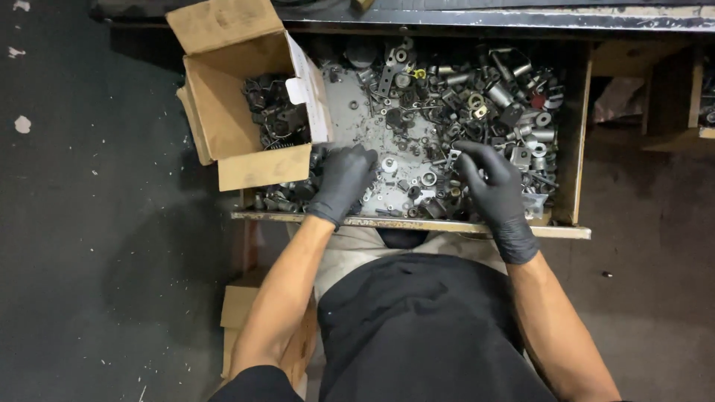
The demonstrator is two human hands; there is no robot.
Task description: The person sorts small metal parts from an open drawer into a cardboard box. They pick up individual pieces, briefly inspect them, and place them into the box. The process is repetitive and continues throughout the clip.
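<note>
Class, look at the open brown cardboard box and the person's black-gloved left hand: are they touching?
Apart. The head view shows a strip of small metal parts between the cardboard box's front flap and the left hand.

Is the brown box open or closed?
Open. The cardboard box has its flaps folded out, and dark metal parts show inside.

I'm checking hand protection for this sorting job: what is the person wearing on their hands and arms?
Both hands are covered by thin, snug black disposable-type gloves: the left hand and the right hand. Each glove ends just past the wrist in a plain cuff. Above the cuffs the forearms are bare, with no sleeves reaching them. No watch, markings or logos show on the gloves.
</note>
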